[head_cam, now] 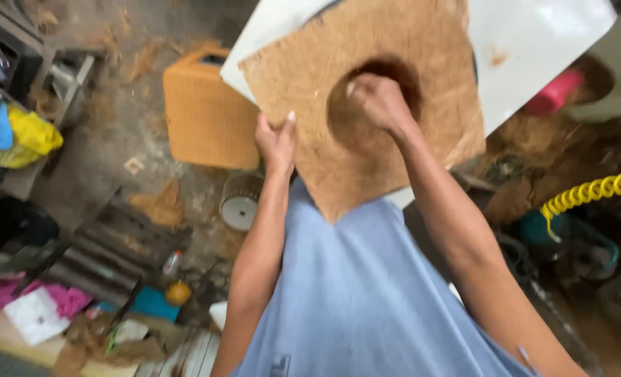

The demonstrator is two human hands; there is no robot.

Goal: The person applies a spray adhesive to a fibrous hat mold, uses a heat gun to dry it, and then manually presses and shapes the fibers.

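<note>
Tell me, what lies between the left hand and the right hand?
Only brown fibre mat: left hand grips its edge, right hand presses its hollow, seen in the head view.

The fibre mat (394,139) is rough and brown. The board (534,42) under it is white. The box (206,119) is orange with tiny checks. The coiled hose (590,190) is yellow. The shirt (359,293) is light blue.

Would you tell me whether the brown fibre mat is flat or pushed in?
Pushed in: the right hand presses a hollow into the fibre mat.
</note>
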